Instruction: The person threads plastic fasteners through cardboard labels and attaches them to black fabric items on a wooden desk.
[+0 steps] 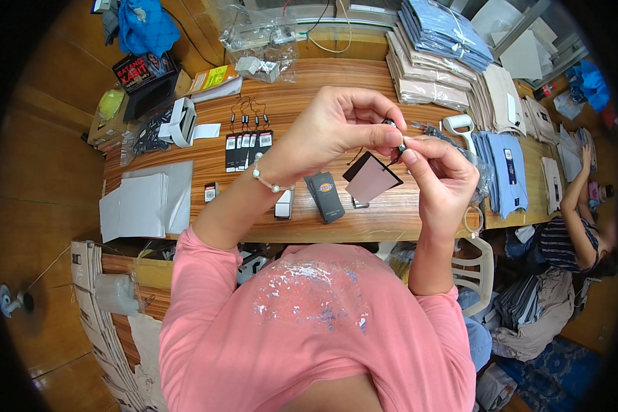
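Observation:
Above the table, my left hand and my right hand are close together, both closed in a pinch. Between their fingertips is a black hang-tag string with a small dark fastener. From it dangle hang tags, one black and one pale pinkish, tilted below my fingers. A stack of dark grey tags lies on the table under my hands, beside a small pile of white-faced labels. To the left, several black tags with strings lie in a row, and a small label stack sits nearer.
White sheets lie at the table's left. Folded beige and blue garments are piled at the back right, with a blue folded garment nearer. A white tape dispenser stands between. Another person works at far right.

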`<action>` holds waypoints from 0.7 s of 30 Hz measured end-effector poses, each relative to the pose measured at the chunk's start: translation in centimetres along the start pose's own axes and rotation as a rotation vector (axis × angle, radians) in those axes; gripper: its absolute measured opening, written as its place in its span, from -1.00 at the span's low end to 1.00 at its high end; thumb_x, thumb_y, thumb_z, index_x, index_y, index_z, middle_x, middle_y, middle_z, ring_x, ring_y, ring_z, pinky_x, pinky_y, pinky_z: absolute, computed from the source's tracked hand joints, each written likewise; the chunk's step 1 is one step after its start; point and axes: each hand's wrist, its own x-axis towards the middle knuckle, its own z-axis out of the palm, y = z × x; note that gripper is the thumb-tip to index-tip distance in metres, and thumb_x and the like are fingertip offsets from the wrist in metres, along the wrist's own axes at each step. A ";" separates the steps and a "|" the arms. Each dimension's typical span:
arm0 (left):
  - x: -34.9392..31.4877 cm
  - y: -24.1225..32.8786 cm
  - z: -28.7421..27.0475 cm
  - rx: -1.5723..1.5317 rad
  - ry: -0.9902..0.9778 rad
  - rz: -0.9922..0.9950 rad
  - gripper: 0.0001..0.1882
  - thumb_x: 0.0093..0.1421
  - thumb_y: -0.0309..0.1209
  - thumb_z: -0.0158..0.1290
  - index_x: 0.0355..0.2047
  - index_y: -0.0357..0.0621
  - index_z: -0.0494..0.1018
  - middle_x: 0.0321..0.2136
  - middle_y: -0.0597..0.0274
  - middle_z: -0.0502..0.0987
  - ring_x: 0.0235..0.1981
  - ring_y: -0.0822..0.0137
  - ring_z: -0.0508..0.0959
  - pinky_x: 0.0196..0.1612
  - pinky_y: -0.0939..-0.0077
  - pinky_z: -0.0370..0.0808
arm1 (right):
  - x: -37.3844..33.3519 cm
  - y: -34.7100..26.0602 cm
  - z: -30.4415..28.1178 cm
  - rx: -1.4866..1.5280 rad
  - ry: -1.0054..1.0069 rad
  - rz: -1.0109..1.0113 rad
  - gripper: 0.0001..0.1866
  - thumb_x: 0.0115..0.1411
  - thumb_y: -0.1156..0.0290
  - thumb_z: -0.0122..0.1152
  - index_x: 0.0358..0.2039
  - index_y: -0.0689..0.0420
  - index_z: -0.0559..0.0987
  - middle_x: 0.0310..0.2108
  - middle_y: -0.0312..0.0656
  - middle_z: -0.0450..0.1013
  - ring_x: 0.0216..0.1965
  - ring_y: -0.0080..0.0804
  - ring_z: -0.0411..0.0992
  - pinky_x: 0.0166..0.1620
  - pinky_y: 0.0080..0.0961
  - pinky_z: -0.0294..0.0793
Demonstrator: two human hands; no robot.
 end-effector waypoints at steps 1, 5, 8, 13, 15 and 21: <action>0.0 0.0 0.0 -0.003 0.002 -0.001 -0.84 0.05 -0.47 0.10 -0.36 -0.29 0.44 -0.48 0.27 0.50 -0.44 0.53 0.51 -0.33 0.67 0.48 | -0.1 -0.1 0.1 -0.012 0.006 -0.009 -0.87 -0.01 0.69 0.15 -0.38 0.36 0.53 -0.42 -0.12 0.48 -0.42 -0.57 0.44 -0.34 -0.73 0.42; 0.0 0.0 0.1 0.004 -0.005 0.001 -0.84 0.04 -0.49 0.10 -0.36 -0.29 0.44 -0.47 0.28 0.50 -0.42 0.53 0.51 -0.32 0.66 0.49 | -0.3 -0.1 0.2 -0.052 0.029 -0.071 -0.86 -0.02 0.70 0.14 -0.38 0.36 0.53 -0.42 -0.12 0.48 -0.42 -0.57 0.43 -0.36 -0.74 0.40; -0.1 0.0 0.3 0.004 -0.006 0.012 -0.84 0.03 -0.51 0.10 -0.36 -0.29 0.44 -0.47 0.28 0.50 -0.41 0.52 0.51 -0.31 0.65 0.49 | -0.4 0.0 0.2 -0.090 0.032 -0.118 -0.86 -0.02 0.71 0.13 -0.37 0.36 0.53 -0.42 -0.11 0.48 -0.41 -0.56 0.43 -0.36 -0.74 0.39; 0.0 0.4 0.7 0.029 -0.008 0.028 -0.85 0.04 -0.52 0.09 -0.36 -0.29 0.44 -0.47 0.27 0.50 -0.41 0.51 0.51 -0.31 0.64 0.49 | -0.6 -0.1 0.1 -0.089 0.046 -0.114 -0.86 -0.01 0.72 0.12 -0.38 0.36 0.53 -0.41 -0.10 0.48 -0.40 -0.55 0.43 -0.34 -0.71 0.42; 0.0 0.6 0.6 0.050 -0.019 0.031 -0.86 0.04 -0.52 0.09 -0.36 -0.29 0.44 -0.46 0.27 0.50 -0.40 0.51 0.51 -0.31 0.64 0.48 | -0.5 -0.5 0.2 -0.019 0.044 -0.059 -0.86 -0.01 0.73 0.12 -0.38 0.36 0.53 -0.40 -0.10 0.47 -0.40 -0.54 0.43 -0.33 -0.71 0.43; -0.4 1.1 1.0 0.030 -0.012 0.062 -0.85 0.04 -0.52 0.09 -0.35 -0.31 0.44 -0.45 0.25 0.51 -0.40 0.50 0.51 -0.32 0.64 0.48 | -0.2 -0.7 -0.2 0.087 -0.014 -0.046 -0.85 -0.03 0.74 0.13 -0.39 0.36 0.54 -0.40 -0.09 0.47 -0.39 -0.52 0.44 -0.33 -0.70 0.44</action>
